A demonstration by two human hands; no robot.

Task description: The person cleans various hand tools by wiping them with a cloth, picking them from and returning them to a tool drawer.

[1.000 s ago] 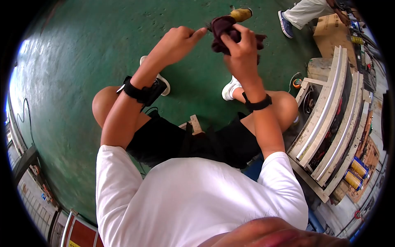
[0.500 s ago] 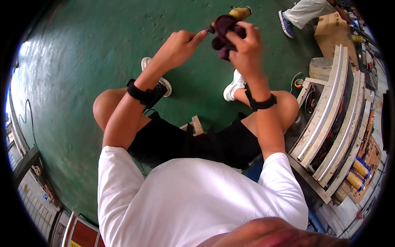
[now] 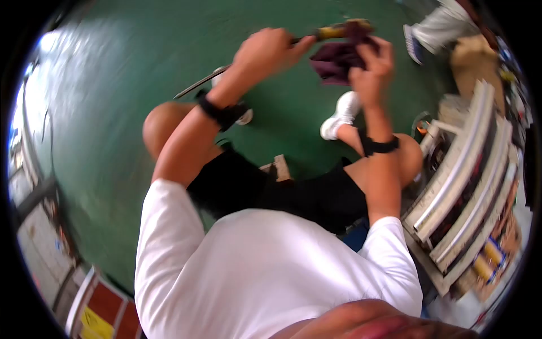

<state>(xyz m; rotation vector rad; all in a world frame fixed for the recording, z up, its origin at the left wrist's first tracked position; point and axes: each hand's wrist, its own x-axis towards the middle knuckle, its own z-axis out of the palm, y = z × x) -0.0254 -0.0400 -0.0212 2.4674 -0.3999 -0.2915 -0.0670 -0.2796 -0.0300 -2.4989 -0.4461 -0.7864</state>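
Observation:
Above my knees, my left hand (image 3: 267,52) is closed around a long tool with a thin metal shaft (image 3: 197,83) and a yellow handle (image 3: 332,33). The shaft sticks out to the lower left past my wrist; the handle lies off to the right. My right hand (image 3: 372,68) grips a dark maroon cloth (image 3: 337,61), part of which is draped over the far end of the handle. Blur hides the exact kind of tool.
Green floor (image 3: 130,68) spreads in front of me. To my right stands a curved pale rack (image 3: 457,169) with yellow-and-blue cans (image 3: 490,260) beside it. A cardboard box (image 3: 474,62) and another person's leg (image 3: 443,28) are at the upper right. A small wooden piece (image 3: 281,168) lies between my legs.
Both hands and the tool have shifted right in view. The metal shaft now shows to the left of my wrist. The cloth, bunched before, hangs more spread out.

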